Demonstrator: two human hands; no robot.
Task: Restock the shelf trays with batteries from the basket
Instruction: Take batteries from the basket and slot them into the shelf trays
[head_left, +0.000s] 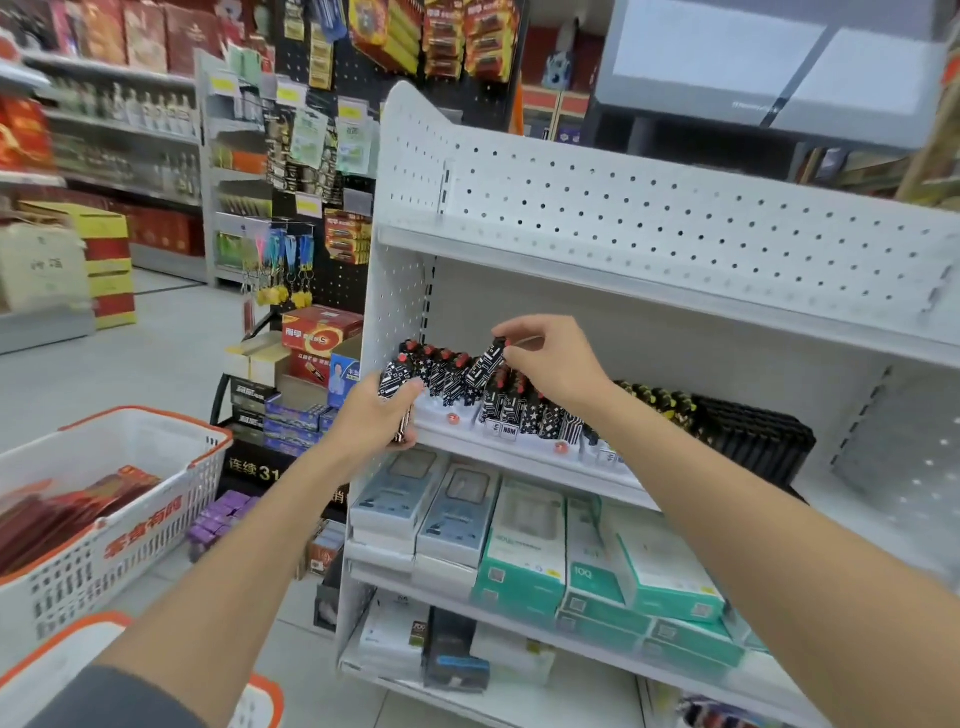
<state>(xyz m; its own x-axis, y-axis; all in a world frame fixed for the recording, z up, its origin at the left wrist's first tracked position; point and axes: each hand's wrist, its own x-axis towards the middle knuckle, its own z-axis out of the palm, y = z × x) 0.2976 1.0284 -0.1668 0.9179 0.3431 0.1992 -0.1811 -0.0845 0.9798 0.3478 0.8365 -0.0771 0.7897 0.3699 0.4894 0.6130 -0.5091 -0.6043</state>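
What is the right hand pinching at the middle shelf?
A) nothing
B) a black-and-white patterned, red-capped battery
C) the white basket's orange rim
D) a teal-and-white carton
B: the right hand pinches the top of a black-and-white patterned, red-capped battery above the white plastic shelf tray; the left hand grips a bundle of matching batteries.
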